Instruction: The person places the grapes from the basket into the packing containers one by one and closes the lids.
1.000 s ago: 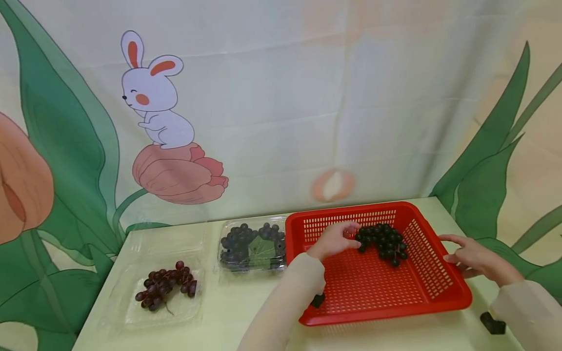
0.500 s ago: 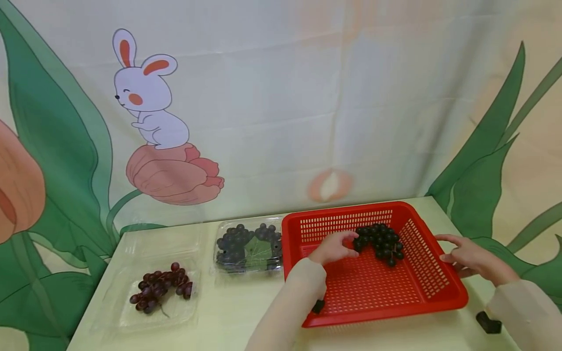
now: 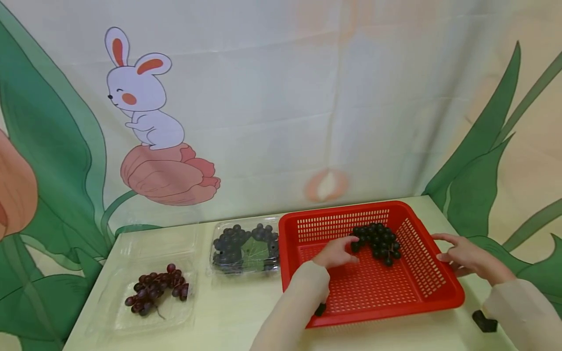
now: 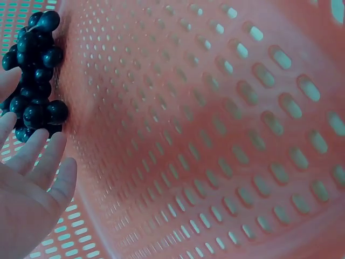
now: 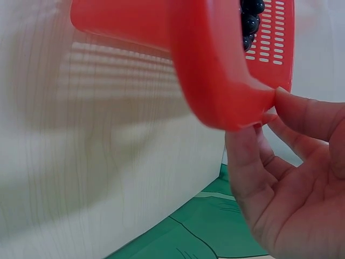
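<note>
A bunch of black grapes (image 3: 378,243) lies inside the red plastic basket (image 3: 373,306), toward its far right. My left hand (image 3: 335,252) is in the basket at the left end of this bunch, thumb and fingers spread apart. In the left wrist view its extended fingers (image 4: 36,164) are close beside the black grapes (image 4: 35,75); contact is hard to tell. Outside the right wall, my right hand (image 3: 467,256) holds the basket's rim. The right wrist view has the thumb on top of the red rim (image 5: 226,102) and fingers of the right hand (image 5: 302,178) beneath it.
Left of the basket stands a clear plastic box (image 3: 246,247) of dark grapes with a leaf label. Farther left, an open clear container (image 3: 127,319) holds a reddish-purple grape bunch (image 3: 155,290). A printed curtain (image 3: 263,107) hangs behind the pale table (image 3: 228,312).
The left hand has shifted slightly nearer me and lower beside the black grapes. The right hand stays on the rim. The whole head view has drifted a little, so things appear farther left.
</note>
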`<state>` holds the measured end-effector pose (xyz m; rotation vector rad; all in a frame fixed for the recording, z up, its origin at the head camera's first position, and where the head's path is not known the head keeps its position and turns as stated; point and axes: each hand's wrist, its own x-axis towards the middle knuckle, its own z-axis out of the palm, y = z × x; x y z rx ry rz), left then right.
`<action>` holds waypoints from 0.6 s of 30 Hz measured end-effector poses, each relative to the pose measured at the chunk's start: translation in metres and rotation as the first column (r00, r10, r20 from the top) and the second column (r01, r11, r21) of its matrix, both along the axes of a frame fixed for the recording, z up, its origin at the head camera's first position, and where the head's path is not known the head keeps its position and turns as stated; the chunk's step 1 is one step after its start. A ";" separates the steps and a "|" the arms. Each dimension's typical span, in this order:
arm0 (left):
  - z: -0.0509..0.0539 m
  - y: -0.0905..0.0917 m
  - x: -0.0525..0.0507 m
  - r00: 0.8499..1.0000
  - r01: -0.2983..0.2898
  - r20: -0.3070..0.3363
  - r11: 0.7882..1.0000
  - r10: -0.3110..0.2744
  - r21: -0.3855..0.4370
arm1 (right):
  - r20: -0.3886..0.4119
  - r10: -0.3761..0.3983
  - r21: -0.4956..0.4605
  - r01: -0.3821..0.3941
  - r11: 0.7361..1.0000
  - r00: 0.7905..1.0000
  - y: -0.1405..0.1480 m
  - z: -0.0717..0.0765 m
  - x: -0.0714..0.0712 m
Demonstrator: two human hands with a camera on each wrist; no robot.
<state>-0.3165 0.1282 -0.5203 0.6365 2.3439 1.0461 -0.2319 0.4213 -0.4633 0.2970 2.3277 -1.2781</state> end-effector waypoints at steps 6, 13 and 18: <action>-0.007 0.002 -0.002 1.000 0.009 -0.008 1.000 -0.009 -0.007 | 0.002 -0.001 0.001 0.001 1.000 1.000 0.000 0.000 -0.001; -0.006 0.004 -0.001 1.000 0.005 -0.010 1.000 -0.005 -0.001 | 0.003 -0.007 -0.001 0.007 1.000 1.000 0.000 0.000 -0.001; -0.004 0.007 0.000 1.000 -0.010 -0.006 1.000 0.010 0.013 | 0.002 -0.004 0.003 0.004 1.000 1.000 0.001 0.000 0.000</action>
